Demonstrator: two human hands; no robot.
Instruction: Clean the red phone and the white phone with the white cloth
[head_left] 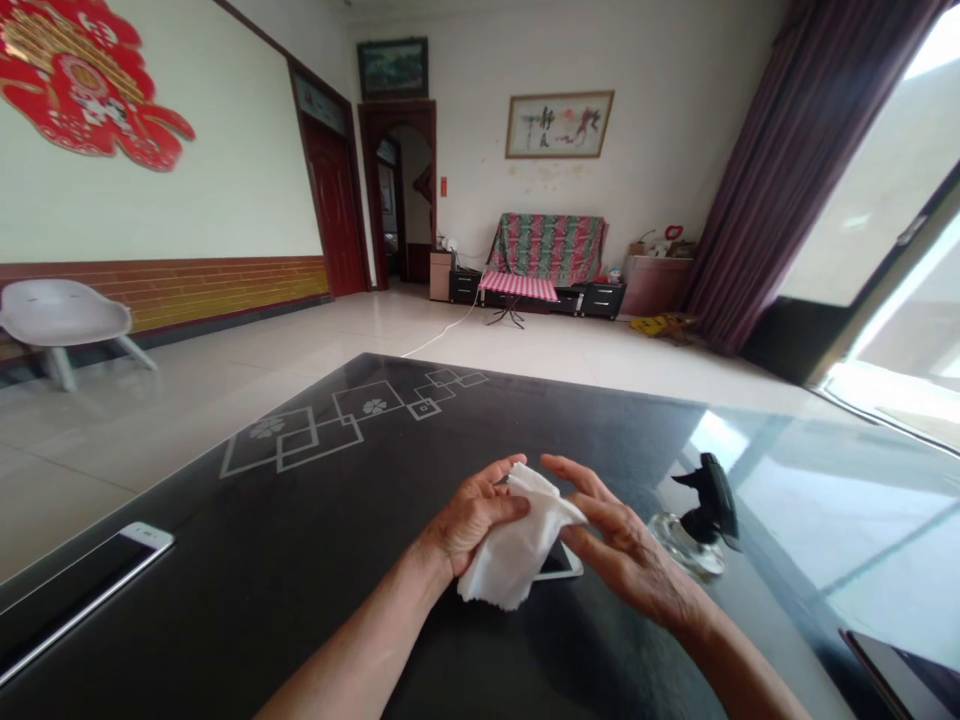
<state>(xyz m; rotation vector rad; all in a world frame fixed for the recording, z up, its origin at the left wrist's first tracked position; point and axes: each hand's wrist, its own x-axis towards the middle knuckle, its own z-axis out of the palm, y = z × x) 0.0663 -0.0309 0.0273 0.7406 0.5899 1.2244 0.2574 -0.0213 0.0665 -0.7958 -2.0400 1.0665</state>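
Observation:
My left hand point(474, 515) and my right hand point(626, 548) meet over a black glass table point(315, 520), both gripping a white cloth or tissue point(517, 545). The left thumb and fingers pinch its upper edge; the right fingers press along its right side. Under the cloth lies a phone point(561, 563), mostly hidden, with only a white corner and some dark screen showing.
A clear spray bottle with a black trigger head point(701, 520) stands just right of my hands. Another phone point(82, 590) lies at the table's left edge, and a dark device point(907, 675) at the bottom right corner. A white chair point(64, 320) and a far sofa point(551, 250) stand on the tiled floor.

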